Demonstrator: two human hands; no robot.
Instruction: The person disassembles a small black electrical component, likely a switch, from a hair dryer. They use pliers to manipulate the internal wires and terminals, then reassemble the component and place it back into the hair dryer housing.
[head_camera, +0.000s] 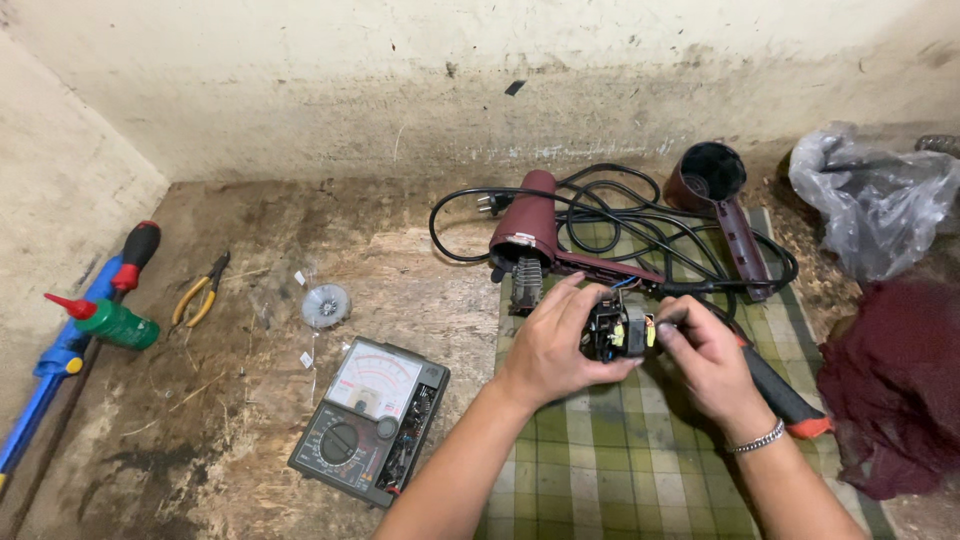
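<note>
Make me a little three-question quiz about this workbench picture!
1. True or false: both hands hold the small black motor part.
2. What lies nearest the yellow-handled pliers? A) small white round fan wheel B) dark red cloth C) clear plastic bag
3. What does the analog multimeter with the black dial rest on?

Key: 1 true: left hand and right hand grip it. 2 A. 3 The bare wooden bench, beside the green checked cloth.

A stained, off-white plaster wall (400, 90) rises behind a worn, dirty wooden floor (230, 440), dimly lit.
</note>
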